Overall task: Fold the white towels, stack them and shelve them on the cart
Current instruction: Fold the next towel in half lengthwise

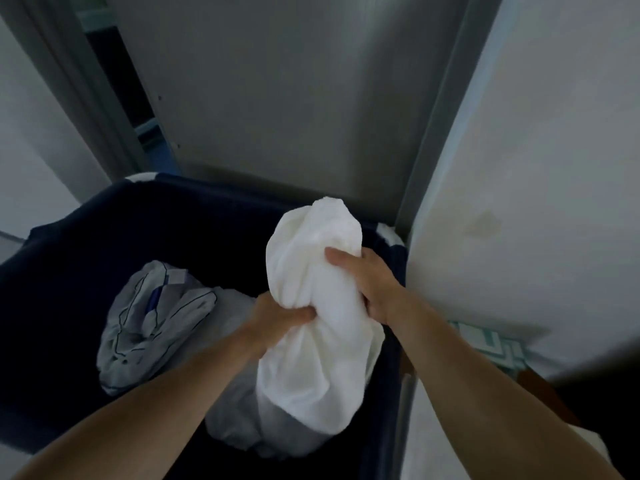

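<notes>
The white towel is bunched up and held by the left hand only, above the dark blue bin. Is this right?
No. The head view shows the left hand and the right hand both gripping the bunched white towel above the dark blue bin.

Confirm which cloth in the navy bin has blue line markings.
The crumpled cloth lying at the left of the bin. The bunched white towel gripped by left hand and right hand is plain.
</notes>
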A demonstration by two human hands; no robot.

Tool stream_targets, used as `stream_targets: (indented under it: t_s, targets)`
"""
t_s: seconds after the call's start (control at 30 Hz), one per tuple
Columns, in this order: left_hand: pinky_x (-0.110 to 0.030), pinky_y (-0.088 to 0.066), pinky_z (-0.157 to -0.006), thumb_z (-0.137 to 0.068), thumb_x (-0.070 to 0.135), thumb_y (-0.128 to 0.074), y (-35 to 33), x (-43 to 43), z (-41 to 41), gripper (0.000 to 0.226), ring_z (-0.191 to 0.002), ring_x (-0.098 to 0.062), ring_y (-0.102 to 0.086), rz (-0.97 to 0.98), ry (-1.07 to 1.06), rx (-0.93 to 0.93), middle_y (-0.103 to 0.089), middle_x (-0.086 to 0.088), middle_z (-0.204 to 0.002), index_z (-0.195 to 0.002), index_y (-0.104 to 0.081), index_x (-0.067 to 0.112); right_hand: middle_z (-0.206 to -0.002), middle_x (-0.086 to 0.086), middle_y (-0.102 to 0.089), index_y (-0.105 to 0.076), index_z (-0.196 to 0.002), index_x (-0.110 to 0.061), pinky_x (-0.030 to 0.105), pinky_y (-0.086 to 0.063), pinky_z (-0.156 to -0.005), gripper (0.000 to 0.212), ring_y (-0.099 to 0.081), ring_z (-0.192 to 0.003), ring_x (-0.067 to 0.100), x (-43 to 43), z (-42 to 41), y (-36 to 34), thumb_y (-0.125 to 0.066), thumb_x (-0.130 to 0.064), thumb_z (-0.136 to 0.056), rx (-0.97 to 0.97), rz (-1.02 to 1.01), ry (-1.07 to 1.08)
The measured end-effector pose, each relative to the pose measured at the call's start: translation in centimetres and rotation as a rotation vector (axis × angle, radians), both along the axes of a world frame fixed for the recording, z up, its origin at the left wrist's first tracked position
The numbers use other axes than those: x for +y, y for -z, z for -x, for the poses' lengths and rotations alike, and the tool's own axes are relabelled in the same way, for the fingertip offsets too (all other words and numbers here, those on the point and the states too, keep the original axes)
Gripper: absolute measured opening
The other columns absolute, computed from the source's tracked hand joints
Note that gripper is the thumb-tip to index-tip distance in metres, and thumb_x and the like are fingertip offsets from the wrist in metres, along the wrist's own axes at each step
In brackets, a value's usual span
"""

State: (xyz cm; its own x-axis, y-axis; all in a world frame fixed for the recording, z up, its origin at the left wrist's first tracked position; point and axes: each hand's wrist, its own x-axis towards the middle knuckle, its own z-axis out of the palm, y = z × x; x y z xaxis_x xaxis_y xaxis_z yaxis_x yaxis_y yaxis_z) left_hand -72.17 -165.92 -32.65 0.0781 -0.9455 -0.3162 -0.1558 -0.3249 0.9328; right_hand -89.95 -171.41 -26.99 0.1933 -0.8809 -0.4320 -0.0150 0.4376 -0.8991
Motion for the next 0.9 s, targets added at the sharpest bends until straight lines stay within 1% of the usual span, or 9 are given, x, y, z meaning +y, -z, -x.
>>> stream_targets:
  t_s: [0.07, 0.17, 0.23, 0.33, 0.43, 0.53, 0.63, 0.77, 0.9]
  targets:
    - [-0.021, -0.056, -0.066, -0.068, 0.019, -0.089, -2.6, 0.0, 1.4, 0.053, -0.091, -0.013, -0.072, 0.006, -0.017, 0.035, -0.074, 0.004, -0.103, -0.116, -0.067, 0.020, -0.119, -0.009, -0.065, -0.054, -0.121, -0.037, 0.038, -0.056, -0.089, 0.060, -0.064, -0.109, 0.016, 1.9, 2.0, -1.3, -0.086, -0.043, -0.070, 0.017, 0.159, -0.059]
    - [-0.034, -0.060, -0.074, -0.069, 0.021, -0.087, -7.3, 0.2, 3.8, 0.048, -0.089, -0.016, -0.073, 0.056, -0.041, 0.107, -0.075, 0.003, -0.102, -0.113, -0.068, 0.022, -0.139, -0.013, -0.052, -0.036, -0.143, -0.042, 0.043, -0.048, -0.104, 0.103, -0.053, -0.126, 0.013, 4.7, 4.9, -2.1, -0.092, -0.048, -0.057, 0.088, 0.298, -0.192]
    - [-0.042, -0.059, -0.081, -0.070, 0.023, -0.084, -10.6, 0.3, 5.7, 0.050, -0.094, -0.022, -0.072, 0.089, -0.063, 0.150, -0.074, 0.000, -0.104, -0.116, -0.066, 0.019, -0.140, -0.011, -0.054, -0.035, -0.145, -0.042, 0.046, -0.048, -0.105, 0.110, -0.054, -0.127, 0.014, 6.5, 6.6, -3.0, -0.093, -0.047, -0.052, 0.067, 0.341, -0.240]
    - [-0.043, -0.059, -0.084, -0.073, 0.026, -0.081, -15.2, 1.1, 9.2, 0.047, -0.096, -0.022, -0.072, 0.160, -0.020, 0.166, -0.073, -0.002, -0.107, -0.117, -0.064, 0.019, -0.128, -0.012, -0.060, -0.046, -0.138, -0.036, 0.041, -0.050, -0.099, 0.097, -0.058, -0.118, 0.013, 8.9, 8.7, -6.2, -0.093, -0.045, -0.053, 0.122, 0.438, -0.051]
    - [-0.046, -0.059, -0.086, -0.068, 0.027, -0.084, -19.7, 2.2, 12.3, 0.052, -0.097, -0.025, -0.072, 0.228, 0.005, 0.189, -0.074, -0.004, -0.108, -0.116, -0.065, 0.017, -0.116, -0.015, -0.063, -0.052, -0.131, -0.032, 0.029, -0.050, -0.088, 0.080, -0.061, -0.107, 0.007, 10.4, 11.3, -10.5, -0.093, -0.026, -0.062, 0.102, 0.542, 0.157]
    - [-0.049, -0.058, -0.087, -0.067, 0.025, -0.085, -23.8, 3.2, 15.3, 0.053, -0.097, -0.026, -0.072, 0.292, 0.035, 0.211, -0.074, -0.007, -0.109, -0.116, -0.066, 0.014, -0.101, -0.019, -0.066, -0.057, -0.116, -0.038, 0.019, -0.049, -0.075, 0.065, -0.062, -0.094, -0.005, 11.6, 13.9, -14.5, -0.088, -0.011, -0.065, 0.074, 0.622, 0.263]
    - [-0.047, -0.059, -0.087, -0.068, 0.022, -0.083, -26.9, 4.5, 18.2, 0.044, -0.094, -0.025, -0.073, 0.348, 0.058, 0.244, -0.075, -0.006, -0.104, -0.109, -0.068, 0.014, -0.096, -0.016, -0.069, -0.061, -0.102, -0.039, 0.026, -0.052, -0.078, 0.055, -0.066, -0.091, 0.000, 13.2, 16.2, -17.6, -0.086, -0.011, -0.062, 0.095, 0.679, 0.341]
    - [-0.047, -0.059, -0.088, -0.062, 0.029, -0.083, -29.6, 6.1, 21.9, 0.051, -0.094, -0.022, -0.073, 0.429, 0.143, 0.267, -0.076, -0.003, -0.103, -0.110, -0.069, 0.018, -0.092, -0.014, -0.072, -0.063, -0.095, -0.037, 0.034, -0.057, -0.083, 0.047, -0.068, -0.089, 0.004, 16.0, 19.3, -20.7, -0.083, -0.006, -0.065, 0.107, 0.746, 0.430]
    - [-0.039, -0.060, -0.082, -0.068, 0.030, -0.083, -32.1, 7.7, 25.2, 0.044, -0.091, -0.019, -0.073, 0.473, 0.198, 0.332, -0.075, -0.001, -0.100, -0.107, -0.067, 0.018, -0.092, -0.016, -0.073, -0.064, -0.092, -0.044, 0.042, -0.057, -0.088, 0.047, -0.069, -0.092, 0.007, 18.7, 21.9, -23.8, -0.083, -0.021, -0.055, 0.199, 0.777, 0.518]
